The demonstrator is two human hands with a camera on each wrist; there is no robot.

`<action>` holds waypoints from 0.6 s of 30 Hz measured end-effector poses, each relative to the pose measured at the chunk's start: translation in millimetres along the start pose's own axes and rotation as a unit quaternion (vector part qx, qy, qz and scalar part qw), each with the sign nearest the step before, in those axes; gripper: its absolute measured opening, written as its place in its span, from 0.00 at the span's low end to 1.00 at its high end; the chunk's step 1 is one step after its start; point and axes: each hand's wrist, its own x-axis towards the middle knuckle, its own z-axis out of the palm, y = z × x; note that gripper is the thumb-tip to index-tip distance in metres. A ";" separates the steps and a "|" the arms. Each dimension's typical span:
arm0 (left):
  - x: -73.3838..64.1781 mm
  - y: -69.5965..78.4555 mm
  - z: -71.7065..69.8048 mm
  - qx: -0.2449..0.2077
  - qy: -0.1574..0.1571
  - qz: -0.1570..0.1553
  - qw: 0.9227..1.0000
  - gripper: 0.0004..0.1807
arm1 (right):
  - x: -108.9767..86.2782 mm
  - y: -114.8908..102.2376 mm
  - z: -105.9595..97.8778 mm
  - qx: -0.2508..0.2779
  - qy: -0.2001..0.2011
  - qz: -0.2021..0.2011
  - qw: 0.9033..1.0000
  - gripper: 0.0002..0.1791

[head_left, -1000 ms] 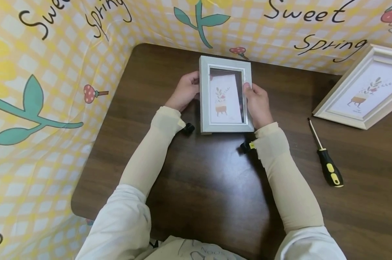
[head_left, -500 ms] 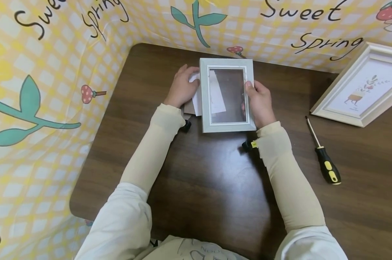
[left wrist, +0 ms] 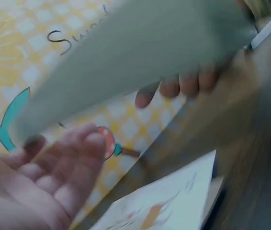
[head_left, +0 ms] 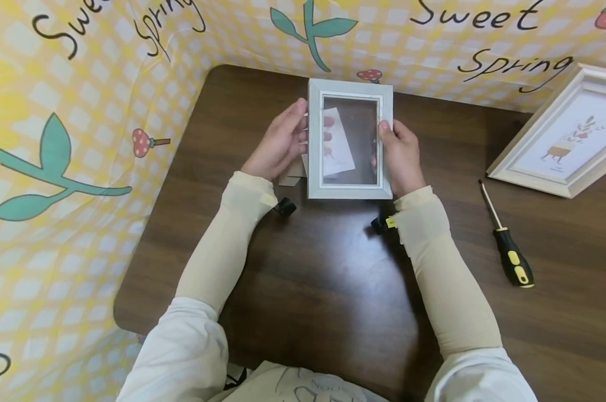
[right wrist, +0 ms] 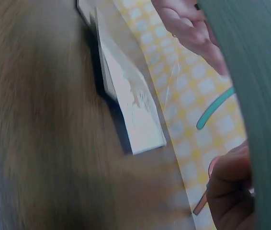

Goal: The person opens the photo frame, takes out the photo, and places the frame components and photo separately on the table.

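Observation:
My right hand (head_left: 402,156) grips a pale grey-green photo frame (head_left: 350,192) by its right side, thumb on the front. My left hand (head_left: 280,139) is at the frame's left edge with its fingers (left wrist: 85,163) extended; whether they touch it is unclear. Through the frame's window, a white picture card (head_left: 339,151) shows tilted. The wrist views place this card (right wrist: 138,110) below the frame, lying on flat pieces over the table. A brownish board (head_left: 291,177) peeks out at the lower left, mostly hidden by the frame.
To the right stands a larger cream photo frame (head_left: 529,181) with a plant picture. A black and yellow screwdriver (head_left: 513,257) lies in front of it on the dark wooden table (head_left: 308,290). Yellow checked cloth (head_left: 252,33) borders the back and left.
The card sat behind the frame's window, then was in my left hand at the left; now it lies below the frame. My left hand has let go of it. My right hand keeps its grip.

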 end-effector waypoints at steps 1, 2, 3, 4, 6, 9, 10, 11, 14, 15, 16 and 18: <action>-0.2 -1.1 1.7 -0.029 -0.009 0.006 1.000 0.25 | -0.5 -0.2 0.6 0.003 -0.006 0.001 1.000 0.24; -0.3 -2.4 2.7 -0.051 -0.016 0.014 0.998 0.24 | -1.2 -0.5 1.4 0.009 -0.010 0.004 1.000 0.24; -0.3 -3.5 3.5 -0.071 -0.016 0.019 0.997 0.23 | -1.9 -0.8 2.3 0.011 -0.015 0.006 1.000 0.24; -0.3 -4.3 4.2 -0.082 -0.012 0.023 0.996 0.23 | -2.5 -1.0 3.2 0.012 -0.020 0.006 1.000 0.25; 0.1 -5.9 6.3 -0.085 0.006 0.028 0.996 0.22 | -4.0 -2.1 4.2 0.001 -0.023 0.001 1.000 0.24; 1.0 -7.8 11.1 -0.079 0.018 0.019 0.996 0.18 | -6.0 -4.5 3.9 -0.018 -0.019 -0.007 1.000 0.24; 1.7 -8.7 12.5 -0.081 0.018 0.018 0.996 0.18 | -6.5 -5.0 3.4 -0.017 -0.020 -0.008 1.000 0.24; 2.4 -9.7 13.9 -0.085 0.019 0.016 0.996 0.16 | -6.9 -5.4 2.8 -0.015 -0.023 -0.007 1.000 0.24; 3.6 -12.2 16.1 -0.108 0.025 0.006 0.994 0.12 | -6.8 -5.3 2.1 0.019 -0.044 0.001 0.999 0.24; 3.7 -12.8 16.2 -0.112 0.030 0.005 0.993 0.12 | -6.6 -5.0 2.1 0.033 -0.051 0.001 0.998 0.23; 3.6 -13.4 16.3 -0.117 0.036 0.003 0.992 0.12 | -6.3 -5.0 1.9 0.040 -0.056 0.001 0.998 0.23; 3.2 -13.8 16.6 -0.121 0.045 -0.002 0.992 0.12 | -5.8 -5.4 1.6 0.046 -0.060 -0.007 0.997 0.22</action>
